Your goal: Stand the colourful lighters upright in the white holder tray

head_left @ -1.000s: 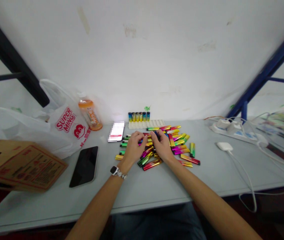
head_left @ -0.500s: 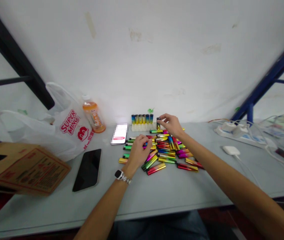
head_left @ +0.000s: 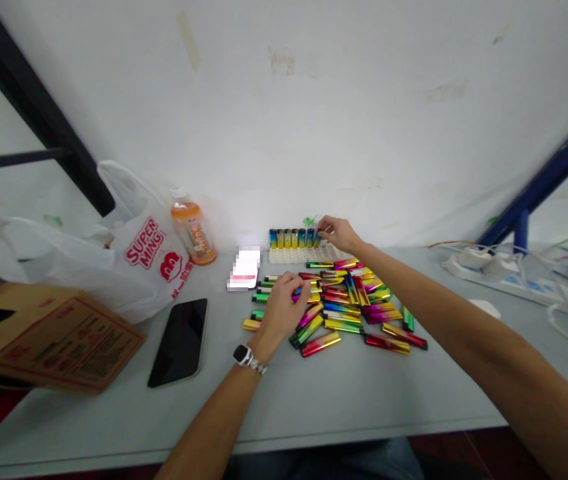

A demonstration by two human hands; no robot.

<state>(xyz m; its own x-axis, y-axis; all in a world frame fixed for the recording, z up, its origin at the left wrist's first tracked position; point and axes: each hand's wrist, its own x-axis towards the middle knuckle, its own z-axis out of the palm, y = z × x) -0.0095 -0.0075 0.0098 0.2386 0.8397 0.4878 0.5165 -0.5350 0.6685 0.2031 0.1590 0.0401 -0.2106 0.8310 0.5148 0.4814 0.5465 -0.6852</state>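
We see a heap of slim lighters (head_left: pixel 349 300) with a metallic rainbow sheen, lying flat and crisscrossed. At its twelve o'clock a white tray (head_left: pixel 309 255) holds an upright row (head_left: pixel 291 238) of them. One more lighter (head_left: pixel 318 239) stands at the row's three o'clock end.

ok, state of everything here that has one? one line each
tray, back row filled, front slots bare
pile, sticks lying flat, loose
right hand, pinching the end stick upright at the tray
left hand, curled on the pile, grip unclear
black phone, face up, screen dark
second phone, screen lit
bottle, upright, capped
power strip, plugs in
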